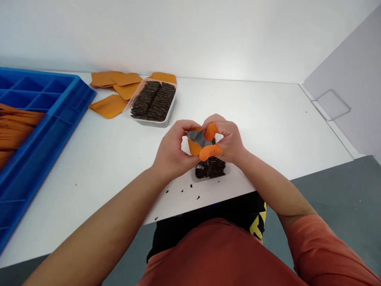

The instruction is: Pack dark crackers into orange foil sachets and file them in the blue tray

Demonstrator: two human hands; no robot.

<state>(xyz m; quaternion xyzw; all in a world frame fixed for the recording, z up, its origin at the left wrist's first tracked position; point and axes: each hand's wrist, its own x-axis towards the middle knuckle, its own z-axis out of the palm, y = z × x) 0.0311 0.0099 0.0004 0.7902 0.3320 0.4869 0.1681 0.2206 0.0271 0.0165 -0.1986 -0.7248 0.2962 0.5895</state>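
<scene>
An orange pouch (194, 148) with a silver-grey inner face is held between both hands, its mouth spread. My left hand (175, 149) grips it from the left, thumb below and fingers above. On my right hand (228, 139), thumb and forefinger wear orange finger cots; they press at the pouch's right side. Whether those fingertips also pinch something small is hidden. Just under the hands stands a clear plastic tub (228, 170) holding stacked thin dark brown pieces (216, 167), partly covered by the hands.
Farther back, a second tub (169, 115) is full of dark pieces in two rows. Flat orange pouches (110, 106) lie beside it. At left, a blue divided crate (64, 131) holds bunched orange pouches (20, 127). Dark crumbs (191, 186) dot the white table (268, 115). A wire handle (336, 104) sits at right.
</scene>
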